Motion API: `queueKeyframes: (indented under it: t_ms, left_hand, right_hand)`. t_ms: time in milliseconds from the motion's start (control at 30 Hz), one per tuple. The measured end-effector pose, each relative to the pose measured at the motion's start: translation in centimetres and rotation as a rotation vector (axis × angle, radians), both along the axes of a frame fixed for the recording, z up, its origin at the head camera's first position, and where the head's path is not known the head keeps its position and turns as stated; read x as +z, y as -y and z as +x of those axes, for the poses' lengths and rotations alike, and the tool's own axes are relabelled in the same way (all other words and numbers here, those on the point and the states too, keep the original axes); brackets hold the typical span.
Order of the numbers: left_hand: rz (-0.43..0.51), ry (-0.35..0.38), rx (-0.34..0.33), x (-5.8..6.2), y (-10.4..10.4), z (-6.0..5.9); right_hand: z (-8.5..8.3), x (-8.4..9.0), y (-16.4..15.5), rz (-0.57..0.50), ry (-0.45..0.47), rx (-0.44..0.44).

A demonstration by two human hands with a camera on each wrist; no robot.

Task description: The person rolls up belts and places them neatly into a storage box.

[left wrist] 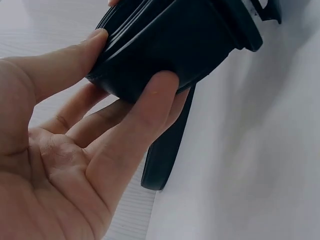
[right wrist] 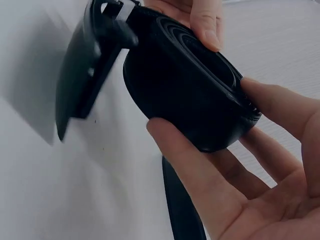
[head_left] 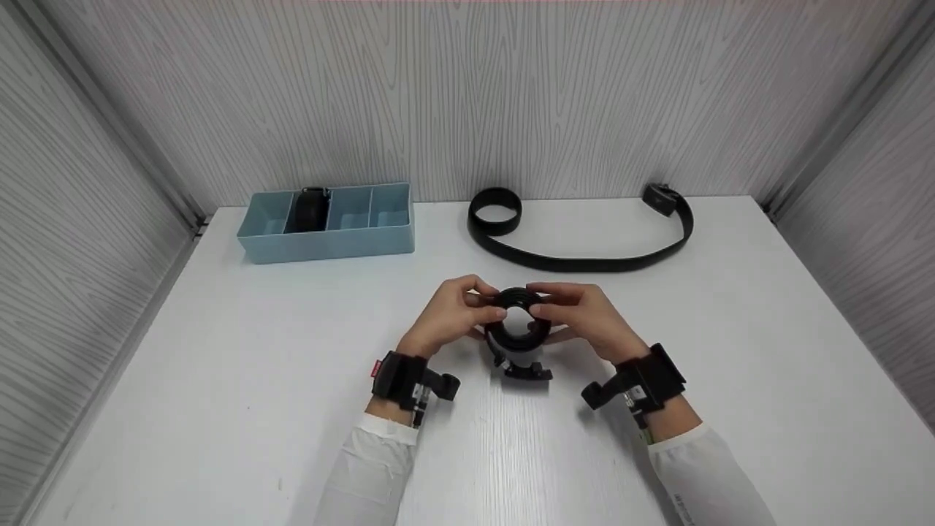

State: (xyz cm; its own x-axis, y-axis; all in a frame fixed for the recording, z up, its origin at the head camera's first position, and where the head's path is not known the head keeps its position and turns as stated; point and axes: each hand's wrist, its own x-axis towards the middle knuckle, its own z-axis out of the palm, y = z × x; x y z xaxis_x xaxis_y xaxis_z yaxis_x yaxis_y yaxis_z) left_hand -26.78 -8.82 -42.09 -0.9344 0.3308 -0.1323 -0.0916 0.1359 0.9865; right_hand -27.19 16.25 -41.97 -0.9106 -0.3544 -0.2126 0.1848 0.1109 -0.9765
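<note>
Between both hands is a black belt [head_left: 518,342] wound into a round coil with an open middle. Its buckle end [head_left: 527,371] hangs loose on the near side. My left hand [head_left: 456,310] grips the coil's left side, thumb on the upper edge and fingers around the outside. On the opposite side my right hand [head_left: 584,314] holds it the same way. In the right wrist view the coil [right wrist: 185,95] shows several wound layers, and the buckle part [right wrist: 92,65] sticks out from it. The left wrist view shows the coil's smooth outer face [left wrist: 165,50] against the fingers.
Behind the hands, a second black belt [head_left: 584,264] lies partly unrolled, its left end curled in a loop. A blue divided box [head_left: 332,245] stands at the back left, with a rolled black belt [head_left: 312,210] in one compartment. Grey wood-grain panels [head_left: 438,95] enclose the white table [head_left: 292,329].
</note>
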Motion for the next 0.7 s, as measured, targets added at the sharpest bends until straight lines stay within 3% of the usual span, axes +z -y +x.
queueKeyframes:
  t_ms: [133, 433, 567, 700]
  left_hand:
    - [-0.012, 0.0, -0.015, -0.11, -0.05, -0.06]
    - [0.043, 0.055, 0.047, -0.64, -0.67, -0.05]
    - [0.04, 0.066, 0.05, -0.58, -0.62, -0.02]
    - [0.026, 0.026, 0.023, -0.05, -0.43, 0.0]
  right_hand:
    - [0.03, -0.03, -0.04, 0.022, -0.008, 0.0]
    - [-0.07, -0.65, 0.46, -0.113, 0.028, -0.117]
    - [-0.07, -0.62, 0.4, -0.112, 0.043, -0.104]
    - [0.0, -0.13, 0.27, -0.073, 0.039, -0.063]
